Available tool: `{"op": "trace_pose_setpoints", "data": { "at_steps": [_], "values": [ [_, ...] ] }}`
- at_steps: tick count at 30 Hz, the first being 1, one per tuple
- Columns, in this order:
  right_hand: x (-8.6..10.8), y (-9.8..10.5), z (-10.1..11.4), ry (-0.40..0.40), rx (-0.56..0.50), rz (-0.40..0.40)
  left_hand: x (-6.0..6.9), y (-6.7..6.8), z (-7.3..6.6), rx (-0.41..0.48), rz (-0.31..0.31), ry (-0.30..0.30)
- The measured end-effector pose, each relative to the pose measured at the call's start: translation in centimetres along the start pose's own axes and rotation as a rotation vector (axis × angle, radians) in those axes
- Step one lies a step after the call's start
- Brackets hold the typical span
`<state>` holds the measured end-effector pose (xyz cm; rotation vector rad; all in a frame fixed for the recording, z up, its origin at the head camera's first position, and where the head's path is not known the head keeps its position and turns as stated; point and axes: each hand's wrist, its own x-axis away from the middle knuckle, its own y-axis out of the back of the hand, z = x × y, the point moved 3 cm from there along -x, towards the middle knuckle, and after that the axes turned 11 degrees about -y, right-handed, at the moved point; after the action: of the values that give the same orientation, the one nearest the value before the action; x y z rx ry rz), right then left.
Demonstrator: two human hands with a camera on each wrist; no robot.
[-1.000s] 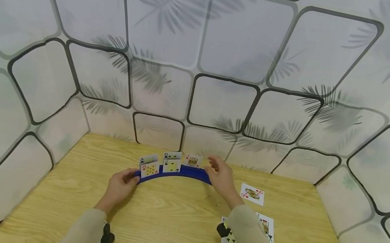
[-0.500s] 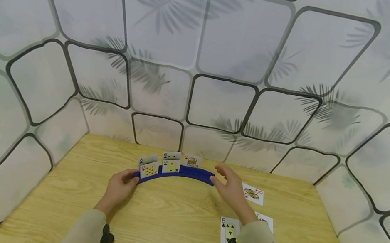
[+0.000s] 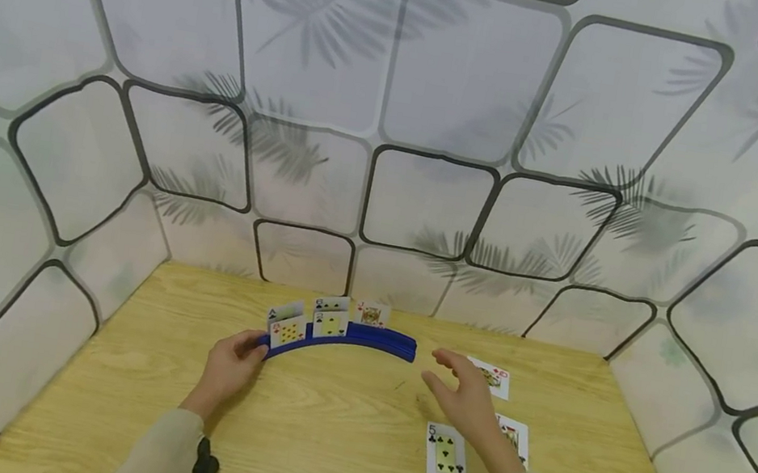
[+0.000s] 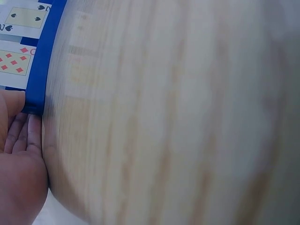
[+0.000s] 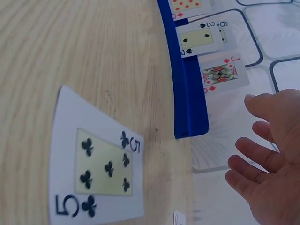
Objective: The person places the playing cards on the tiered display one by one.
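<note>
A curved blue card holder (image 3: 364, 339) stands on the table. My left hand (image 3: 231, 366) pinches its left end between thumb and fingers, which the left wrist view also shows. In the holder, a diamonds card (image 3: 288, 332) stands before an ace, and a two of spades (image 5: 197, 39) before a six. A jack of diamonds (image 5: 224, 75) stands alone in the back slot. My right hand (image 3: 468, 401) is off the holder's right end, its fingers spread and holding nothing. It hovers over a red face card (image 3: 499, 379), which it partly covers.
A five of clubs (image 3: 445, 455) lies face up on the wooden table (image 3: 321, 424). Another face card (image 3: 516, 438) lies beside it, partly behind the right forearm. Patterned fabric walls (image 3: 428, 203) enclose the table at the back and sides.
My right hand has moved right and toward me, away from the holder's right end. The five of clubs is now uncovered. The left hand stays at its end.
</note>
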<state>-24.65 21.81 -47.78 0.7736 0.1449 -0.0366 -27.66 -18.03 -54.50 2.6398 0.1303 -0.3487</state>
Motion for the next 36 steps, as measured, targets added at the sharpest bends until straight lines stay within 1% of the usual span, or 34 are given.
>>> {"op": "trace_pose_setpoints", "data": {
  "at_steps": [8,15,21,24,28,32,36],
  "values": [
    [2.3,0.8,-2.1,-0.088,0.033,0.026,0.0,0.0,-0.2,0.003,0.017,0.017],
    [4.4,1.7,-3.4,-0.033,0.089,-0.017,-0.2,-0.1,-0.3,0.018,0.013,0.011],
    [5.9,2.2,-4.2,-0.048,0.094,-0.017,-0.2,0.0,-0.1,0.008,0.019,0.017],
    [6.5,2.2,-4.6,-0.059,0.117,-0.014,-0.1,0.0,0.0,0.003,0.019,0.024],
    [7.1,2.1,-5.3,-0.088,0.138,0.006,-0.1,0.0,0.0,-0.002,0.015,0.029],
    [7.6,1.9,-6.0,-0.115,0.159,0.048,0.0,0.0,-0.3,-0.005,0.013,0.024],
    [7.8,1.7,-6.5,-0.107,0.216,0.070,0.1,0.1,-0.6,0.003,0.014,0.025]
  ]
}}
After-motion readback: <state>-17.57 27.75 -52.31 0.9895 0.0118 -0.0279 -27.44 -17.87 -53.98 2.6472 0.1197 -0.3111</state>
